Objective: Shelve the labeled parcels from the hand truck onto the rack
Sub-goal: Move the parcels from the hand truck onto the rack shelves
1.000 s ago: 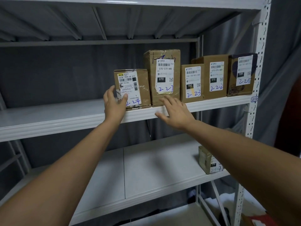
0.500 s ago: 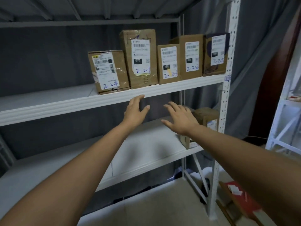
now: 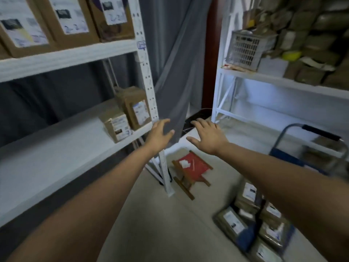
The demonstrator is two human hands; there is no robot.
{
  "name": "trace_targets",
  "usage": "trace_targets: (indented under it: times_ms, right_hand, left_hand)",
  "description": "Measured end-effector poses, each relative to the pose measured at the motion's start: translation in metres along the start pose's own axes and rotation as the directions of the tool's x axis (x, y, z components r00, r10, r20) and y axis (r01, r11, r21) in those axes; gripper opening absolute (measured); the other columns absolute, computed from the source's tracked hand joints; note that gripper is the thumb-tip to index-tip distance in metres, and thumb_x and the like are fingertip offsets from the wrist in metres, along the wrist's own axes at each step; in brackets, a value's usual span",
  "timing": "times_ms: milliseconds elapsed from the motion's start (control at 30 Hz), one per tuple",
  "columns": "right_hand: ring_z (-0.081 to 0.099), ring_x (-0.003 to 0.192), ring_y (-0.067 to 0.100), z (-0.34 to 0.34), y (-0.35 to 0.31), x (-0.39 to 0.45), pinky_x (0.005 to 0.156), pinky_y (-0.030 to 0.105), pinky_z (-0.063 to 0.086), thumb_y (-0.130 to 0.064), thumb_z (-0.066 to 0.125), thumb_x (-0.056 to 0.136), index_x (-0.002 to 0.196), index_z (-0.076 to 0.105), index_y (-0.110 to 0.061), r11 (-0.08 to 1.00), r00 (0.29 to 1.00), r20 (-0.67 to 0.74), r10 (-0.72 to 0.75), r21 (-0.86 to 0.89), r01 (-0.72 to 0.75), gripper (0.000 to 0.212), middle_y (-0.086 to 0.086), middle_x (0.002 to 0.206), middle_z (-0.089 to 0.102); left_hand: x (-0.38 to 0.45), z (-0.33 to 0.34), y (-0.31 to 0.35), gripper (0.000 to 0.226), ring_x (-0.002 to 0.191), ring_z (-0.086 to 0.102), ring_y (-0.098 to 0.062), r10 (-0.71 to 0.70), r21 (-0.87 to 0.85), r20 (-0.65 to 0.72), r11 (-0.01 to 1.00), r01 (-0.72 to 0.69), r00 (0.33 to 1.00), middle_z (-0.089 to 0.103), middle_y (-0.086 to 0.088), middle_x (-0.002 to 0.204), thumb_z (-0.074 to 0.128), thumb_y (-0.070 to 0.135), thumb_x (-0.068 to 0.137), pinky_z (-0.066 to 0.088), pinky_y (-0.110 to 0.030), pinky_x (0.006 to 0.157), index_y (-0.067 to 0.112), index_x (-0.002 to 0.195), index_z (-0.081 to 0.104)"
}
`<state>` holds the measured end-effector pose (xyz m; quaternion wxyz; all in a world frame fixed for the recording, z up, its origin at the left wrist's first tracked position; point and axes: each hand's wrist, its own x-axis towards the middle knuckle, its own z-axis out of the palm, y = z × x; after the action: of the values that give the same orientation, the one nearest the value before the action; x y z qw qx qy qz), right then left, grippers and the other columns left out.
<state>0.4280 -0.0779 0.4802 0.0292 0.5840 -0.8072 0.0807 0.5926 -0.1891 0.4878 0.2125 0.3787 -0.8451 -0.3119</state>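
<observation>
Over at the rack (image 3: 145, 76) in the head view, both hands float in mid-air with nothing in them. Left hand (image 3: 158, 138) has its fingers spread loose, right in front of the rack's upright post. Right hand (image 3: 206, 138) is splayed wide too, just beside it over the floor. Labeled parcels (image 3: 66, 17) sit in a row on the upper shelf, two more boxes (image 3: 124, 118) on the shelf below near the post. More parcels (image 3: 251, 218) are piled low at the bottom right on the blue hand truck (image 3: 309, 140). Red folding stool (image 3: 192, 167) lies on the floor between. Everything's pretty blurry.
</observation>
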Motion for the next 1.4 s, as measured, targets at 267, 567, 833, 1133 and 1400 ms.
trace_targets:
  times_ms: [267, 567, 833, 1133, 1400]
  right_hand:
    - [0.017, 0.145, 0.035, 0.032, 0.166, -0.073, 0.116, 0.046, 0.016, -0.059, 0.035, 0.097, 0.152, 0.024, -0.022, 0.972, 0.967, 0.103, 0.233, 0.008, -0.235, 0.067, 0.006, 0.159, 0.023]
    - [0.017, 0.146, 0.034, 0.054, 0.264, -0.122, 0.119, 0.048, 0.014, -0.059, 0.035, 0.098, 0.152, 0.024, -0.023, 0.898, 0.891, 0.153, 0.427, 0.045, -0.438, 0.066, 0.004, 0.160, 0.024]
    - [0.019, 0.146, 0.032, 0.076, 0.320, -0.116, 0.118, 0.048, 0.016, -0.058, 0.036, 0.098, 0.152, 0.026, -0.023, 0.836, 0.830, 0.176, 0.530, 0.056, -0.546, 0.065, 0.004, 0.158, 0.026]
    - [0.020, 0.147, 0.032, 0.099, 0.385, -0.073, 0.118, 0.048, 0.018, -0.057, 0.039, 0.098, 0.152, 0.026, -0.024, 0.709, 0.714, 0.204, 0.670, 0.112, -0.696, 0.065, 0.004, 0.160, 0.025]
    - [0.026, 0.144, 0.031, 0.120, 0.455, -0.062, 0.118, 0.048, 0.022, -0.056, 0.041, 0.097, 0.151, 0.028, -0.022, 0.563, 0.586, 0.193, 0.787, 0.167, -0.810, 0.065, 0.005, 0.157, 0.030]
  left_hand:
    - [0.023, 0.163, 0.059, 0.048, 0.137, 0.036, -0.023, 0.041, -0.051, 0.219, 0.998, -0.030, 0.975, 0.030, -0.004, 0.152, 0.053, 0.028, 0.099, 0.032, -0.030, 0.106, 0.022, 0.144, 0.039]
    - [0.046, 0.260, 0.108, 0.044, 0.130, 0.043, -0.024, 0.095, -0.053, 0.379, 0.995, -0.081, 0.920, 0.033, -0.004, 0.149, 0.054, 0.022, 0.098, 0.036, -0.027, 0.103, 0.020, 0.141, 0.044]
    - [0.097, 0.328, 0.119, 0.045, 0.133, 0.041, -0.024, 0.141, -0.058, 0.472, 0.990, -0.129, 0.870, 0.036, -0.005, 0.148, 0.054, 0.024, 0.098, 0.035, -0.033, 0.109, 0.018, 0.141, 0.044]
    - [0.183, 0.383, 0.121, 0.045, 0.134, 0.041, -0.025, 0.191, -0.075, 0.588, 0.980, -0.182, 0.786, 0.037, -0.007, 0.149, 0.053, 0.019, 0.099, 0.032, -0.030, 0.108, 0.012, 0.142, 0.043]
    - [0.236, 0.451, 0.129, 0.043, 0.132, 0.044, -0.026, 0.207, -0.060, 0.655, 0.973, -0.223, 0.727, 0.040, -0.008, 0.147, 0.054, 0.018, 0.098, 0.035, -0.030, 0.107, 0.011, 0.140, 0.045]
